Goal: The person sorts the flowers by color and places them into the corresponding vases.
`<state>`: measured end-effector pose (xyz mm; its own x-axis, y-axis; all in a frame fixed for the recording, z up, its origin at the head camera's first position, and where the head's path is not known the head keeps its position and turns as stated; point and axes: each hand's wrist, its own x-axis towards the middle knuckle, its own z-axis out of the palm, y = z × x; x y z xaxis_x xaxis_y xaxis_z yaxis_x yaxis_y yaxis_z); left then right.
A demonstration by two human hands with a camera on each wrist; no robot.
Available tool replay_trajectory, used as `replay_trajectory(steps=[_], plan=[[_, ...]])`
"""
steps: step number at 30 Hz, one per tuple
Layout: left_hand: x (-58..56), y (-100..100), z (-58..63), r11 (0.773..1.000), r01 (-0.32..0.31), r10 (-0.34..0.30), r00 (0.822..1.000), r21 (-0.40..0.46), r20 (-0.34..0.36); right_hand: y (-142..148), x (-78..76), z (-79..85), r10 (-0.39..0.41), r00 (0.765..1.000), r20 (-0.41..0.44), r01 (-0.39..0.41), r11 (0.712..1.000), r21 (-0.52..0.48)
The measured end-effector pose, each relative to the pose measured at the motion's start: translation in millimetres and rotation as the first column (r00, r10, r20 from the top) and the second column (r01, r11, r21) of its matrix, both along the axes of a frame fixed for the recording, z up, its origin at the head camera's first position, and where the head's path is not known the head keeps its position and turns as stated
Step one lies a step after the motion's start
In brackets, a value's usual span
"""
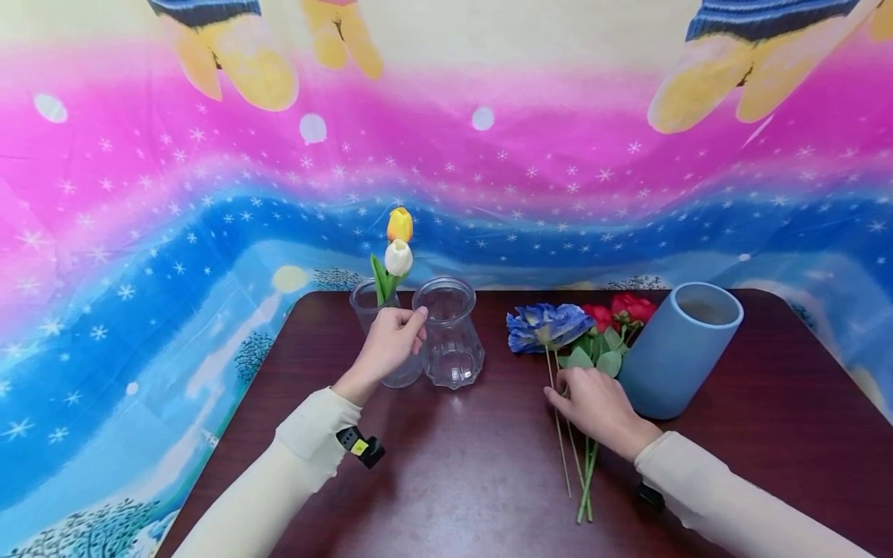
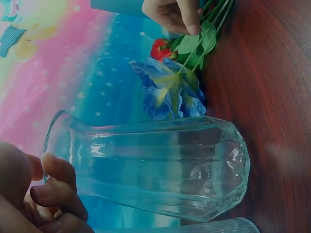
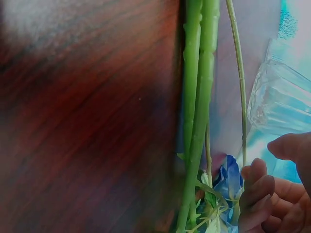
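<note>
Two clear glass vases stand side by side in the head view: a flared glass vase (image 1: pixel 453 341), and a second vase (image 1: pixel 401 376) partly behind my left hand (image 1: pixel 391 341). A yellow tulip (image 1: pixel 400 225) and a white tulip (image 1: pixel 398 257) rise from the second one. Thumb and curled fingers of the left hand pinch the flared vase's rim (image 2: pixel 60 119). My right hand (image 1: pixel 593 403) hovers over thin stems (image 1: pixel 561 449) of a blue flower (image 1: pixel 547 325), its thumb apart from the fingers. Beside it lie red flowers (image 1: pixel 631 308) with green leaves (image 1: pixel 593 355).
A blue-grey vase (image 1: pixel 680 353) stands tilted-looking at the right, just beyond the right hand. Thick green stems (image 3: pixel 201 97) reach toward the front of the dark wooden table (image 1: pixel 481 480). A colourful printed cloth (image 1: pixel 446 170) hangs behind the table.
</note>
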<state>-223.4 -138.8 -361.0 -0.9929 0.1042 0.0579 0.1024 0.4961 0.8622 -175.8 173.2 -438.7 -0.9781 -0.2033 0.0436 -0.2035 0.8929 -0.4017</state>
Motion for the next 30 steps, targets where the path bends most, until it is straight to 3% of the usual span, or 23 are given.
replay_trajectory(steps=[5, 11, 30], plan=[[-0.5, 2, -1.3, 0.999, -0.01, 0.01, 1.0, 0.041, -0.003, 1, -1.1, -3.1, 0.01, 1.0, -0.003, -0.01, 1.0, -0.009], [-1.4, 2, -2.0, 0.995, -0.025, 0.021, 0.999, 0.091, 0.043, 1, -1.9, -5.8, 0.022, 1.0, 0.021, -0.022, 0.999, -0.026], [-2.4, 2, -2.5, 0.992, -0.021, 0.013, 0.998, 0.127, 0.063, 2, -7.7, -12.7, 0.01, 0.997, 0.079, -0.006, 0.999, -0.047]])
